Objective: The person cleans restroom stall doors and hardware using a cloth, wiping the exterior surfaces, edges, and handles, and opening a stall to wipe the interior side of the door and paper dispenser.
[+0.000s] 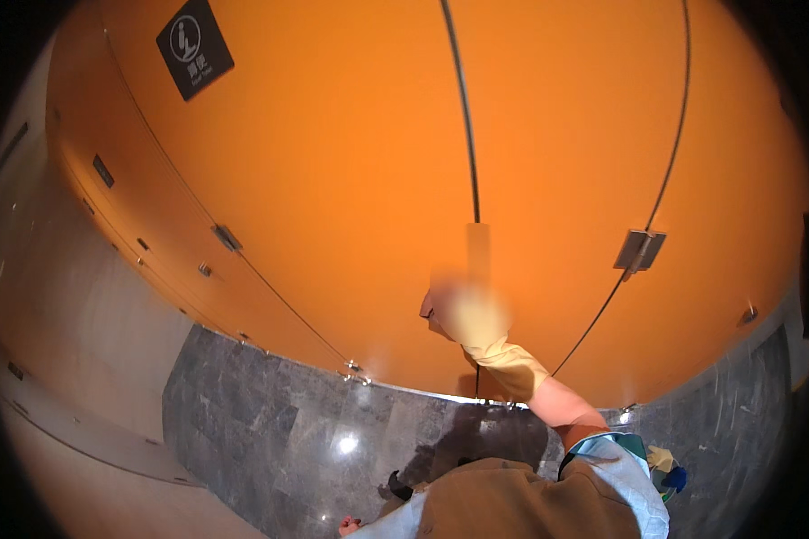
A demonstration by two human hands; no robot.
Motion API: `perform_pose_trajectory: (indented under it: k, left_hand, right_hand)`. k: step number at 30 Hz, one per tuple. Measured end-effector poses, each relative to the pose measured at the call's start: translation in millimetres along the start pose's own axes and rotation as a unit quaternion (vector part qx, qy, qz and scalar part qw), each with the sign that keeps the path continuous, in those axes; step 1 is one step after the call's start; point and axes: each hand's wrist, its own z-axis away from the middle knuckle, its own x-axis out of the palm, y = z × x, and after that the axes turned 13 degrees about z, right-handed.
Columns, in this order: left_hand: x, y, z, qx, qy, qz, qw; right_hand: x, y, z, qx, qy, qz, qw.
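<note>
My right hand (480, 325) wears a yellow rubber glove and is up against the orange cubicle door (350, 202), near the dark vertical gap (468, 135). Blur covers most of its fingers. A brownish cloth (427, 306) sticks out on the hand's left side, against the door surface. Low in the picture, a small part of my bare left hand (349, 525) shows beside my body. The rest of it is cut off, so its fingers cannot be made out fully.
A metal hinge (639, 250) sits right of the hand. A dark toilet sign (195, 50) marks the upper left panel. Grey floor tiles (350, 411) bear a dark patch (485, 431) below the door. Yellow, blue and green items (667, 471) lie by my right side.
</note>
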Motion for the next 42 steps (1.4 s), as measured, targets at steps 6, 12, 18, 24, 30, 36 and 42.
perform_pose_trajectory:
  k: [6,12,18,24,30,36,42]
  left_hand:
    - [21,17,-16,-0.004,-0.01,-0.004,1.0]
    - [9,28,-42,0.004,0.003,0.017,1.0]
    - [11,52,-103,0.017,-0.014,0.037,0.999]
    - [-6,90,-198,-0.006,-0.006,0.058,0.998]
    - [-40,115,-306,-0.028,0.014,0.079,0.996]
    - [-65,137,-347,-0.03,0.004,0.079,0.996]
    - [-146,55,-427,0.01,0.107,0.034,0.994]
  right_hand:
    - [8,30,-4,-0.039,-0.076,-0.02,0.996]
    - [52,30,25,0.132,-0.007,-0.166,0.977]
    - [104,18,128,0.298,-0.024,-0.192,0.935]
    - [86,-134,21,0.322,-0.076,-0.18,0.926]
    - [132,-247,-160,-0.134,0.102,-0.1,0.981]
    - [238,-279,-256,-0.217,0.089,0.289,0.928]
    - [315,-276,-193,-0.14,-0.03,0.236,0.961]
